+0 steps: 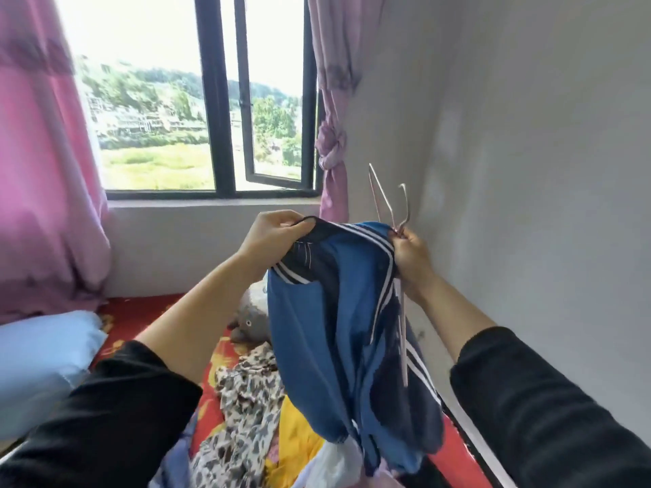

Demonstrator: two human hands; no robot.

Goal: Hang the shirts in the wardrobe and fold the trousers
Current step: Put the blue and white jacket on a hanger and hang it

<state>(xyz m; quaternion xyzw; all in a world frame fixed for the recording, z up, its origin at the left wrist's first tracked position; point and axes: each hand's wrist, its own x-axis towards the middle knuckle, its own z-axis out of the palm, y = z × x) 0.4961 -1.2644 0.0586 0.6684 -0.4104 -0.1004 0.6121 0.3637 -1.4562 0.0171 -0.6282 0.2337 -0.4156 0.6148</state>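
- While left hand (276, 236) grips shirt (317, 329) neck: keep it open.
- With right hand (412, 257) pinching hanger (383, 197) and shirt: best slip one end into a shoulder first.

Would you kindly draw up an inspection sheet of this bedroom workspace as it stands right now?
Surface: bed with a red patterned sheet, its near end covered by clothes.
Job's things: blue shirt with white stripes, held up above the bed; wire hanger at its collar edge, partly outside the cloth.
Clutter: leopard-print garment, yellow garment, blue pillow and grey plush toy on the bed.
Hands: left hand grips the collar; right hand holds the hanger, fingers curled.
Cables: nothing seen.
Surroundings: window partly open, pink curtains, white wall; no wardrobe in view.
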